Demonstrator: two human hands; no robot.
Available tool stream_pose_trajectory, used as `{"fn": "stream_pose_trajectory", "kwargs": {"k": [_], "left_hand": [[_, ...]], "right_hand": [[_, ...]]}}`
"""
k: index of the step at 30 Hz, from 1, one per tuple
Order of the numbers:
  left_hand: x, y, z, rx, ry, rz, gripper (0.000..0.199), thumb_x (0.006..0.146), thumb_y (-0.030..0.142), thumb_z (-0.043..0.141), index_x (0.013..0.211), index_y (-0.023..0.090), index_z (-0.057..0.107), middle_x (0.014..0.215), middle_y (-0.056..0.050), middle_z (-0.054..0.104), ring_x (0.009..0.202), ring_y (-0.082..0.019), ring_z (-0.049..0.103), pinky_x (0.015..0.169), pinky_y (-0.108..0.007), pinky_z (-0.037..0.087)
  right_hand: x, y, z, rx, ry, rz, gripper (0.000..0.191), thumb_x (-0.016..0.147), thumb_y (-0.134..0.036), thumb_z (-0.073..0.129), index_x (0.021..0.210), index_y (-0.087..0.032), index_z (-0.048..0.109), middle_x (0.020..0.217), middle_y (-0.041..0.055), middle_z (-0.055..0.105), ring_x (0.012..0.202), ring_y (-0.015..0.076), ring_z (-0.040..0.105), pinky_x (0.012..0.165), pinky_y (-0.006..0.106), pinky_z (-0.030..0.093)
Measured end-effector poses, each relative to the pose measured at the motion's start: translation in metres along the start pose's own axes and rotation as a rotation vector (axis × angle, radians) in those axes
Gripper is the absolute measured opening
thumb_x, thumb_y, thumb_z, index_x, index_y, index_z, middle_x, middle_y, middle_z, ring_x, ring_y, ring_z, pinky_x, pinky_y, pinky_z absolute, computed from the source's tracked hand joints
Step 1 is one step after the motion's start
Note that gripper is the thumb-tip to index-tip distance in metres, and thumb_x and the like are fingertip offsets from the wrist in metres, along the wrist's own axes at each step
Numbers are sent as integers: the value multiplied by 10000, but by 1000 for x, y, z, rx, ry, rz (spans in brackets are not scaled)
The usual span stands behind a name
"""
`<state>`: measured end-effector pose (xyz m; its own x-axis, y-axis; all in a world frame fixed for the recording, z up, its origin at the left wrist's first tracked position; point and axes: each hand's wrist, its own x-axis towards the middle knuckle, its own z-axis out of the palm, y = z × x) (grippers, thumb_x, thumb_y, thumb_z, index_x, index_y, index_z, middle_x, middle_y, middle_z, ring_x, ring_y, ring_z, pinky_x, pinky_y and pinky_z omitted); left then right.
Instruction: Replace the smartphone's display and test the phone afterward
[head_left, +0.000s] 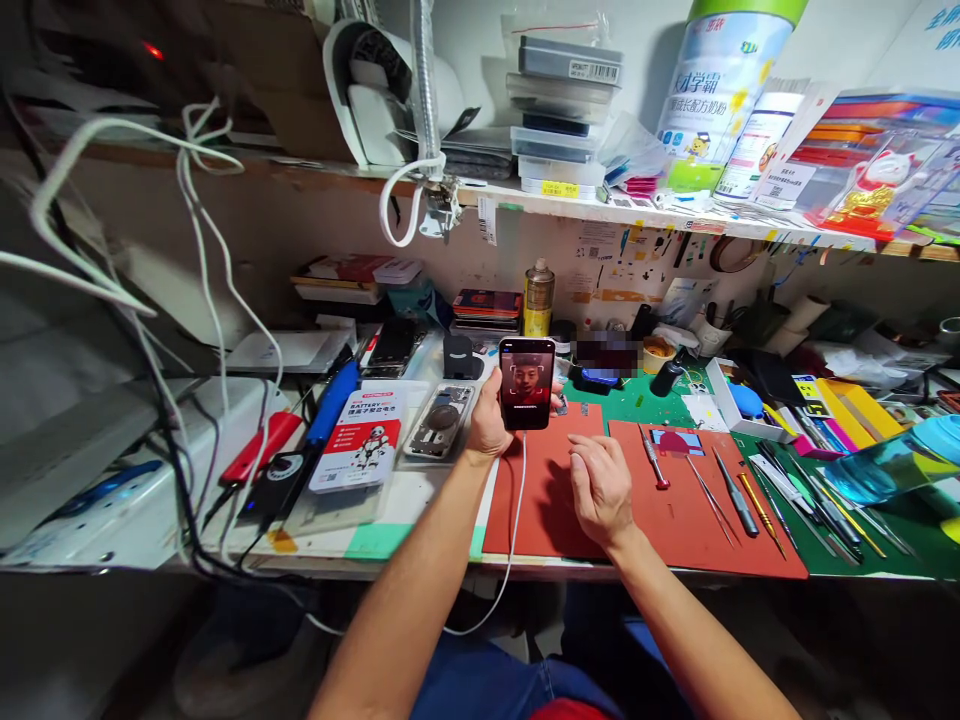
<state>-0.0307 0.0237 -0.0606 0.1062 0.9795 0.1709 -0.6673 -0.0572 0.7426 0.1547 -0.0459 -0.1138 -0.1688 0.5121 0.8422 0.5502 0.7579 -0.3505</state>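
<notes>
Currently, a smartphone (pixel 527 385) sits upright in the left hand (pixel 489 420)

Clearly, the left hand grips the smartphone by its sides, thumb at the left edge and fingertips at the right, above the far left part of a red-orange mat (pixel 544 515) on the surface (pixel 424 495). Its lit screen shows a face inside corner brackets. A white cable (pixel 520 490) hangs from below it and loops past the surface's near edge. To the right and nearer, the right hand (pixel 602 488) hovers over the mat, fingers loosely curled; whether it is fully closed, I cannot tell. Left of the smartphone lies a phone body (pixel 440 422) with inner parts showing, then a battery box (pixel 360 440). Right of the right hand, a screwdriver (pixel 655 460) and tweezers (pixel 712 500) lie on the mat.
</notes>
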Motion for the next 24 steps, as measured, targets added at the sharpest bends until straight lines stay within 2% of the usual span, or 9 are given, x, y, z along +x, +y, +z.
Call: {"fn": "stream_pose_trajectory", "kwargs": {"k": [12,18,24], "left_hand": [[-1,-1,-3,17,-15,17,588,945,653,569,1143,122,727,1017,-173,805,960,-351,795,824,-471,664],[-1,0,-2,45,-32,18,643,930,693,579,1133,103,734,1021,-180,807,869,-321,796,775,-434,665],[-1,0,-3,67,-14,28,635,923,694,587,1129,112,735,1010,-176,809,919,-355,797,800,-474,668]], "right_hand": [[0,-2,1,2,-5,-9,196,1028,-83,507,1070,-181,672,1084,116,783,1006,253,706,913,478,549],[0,-3,1,0,8,-9,202,1018,-76,519,1074,-184,680,1095,115,783,1014,253,700,913,466,555],[0,-4,3,5,13,-13,205,1029,-79,505,1095,-187,667,1086,107,777,1002,247,686,906,456,549]]}}
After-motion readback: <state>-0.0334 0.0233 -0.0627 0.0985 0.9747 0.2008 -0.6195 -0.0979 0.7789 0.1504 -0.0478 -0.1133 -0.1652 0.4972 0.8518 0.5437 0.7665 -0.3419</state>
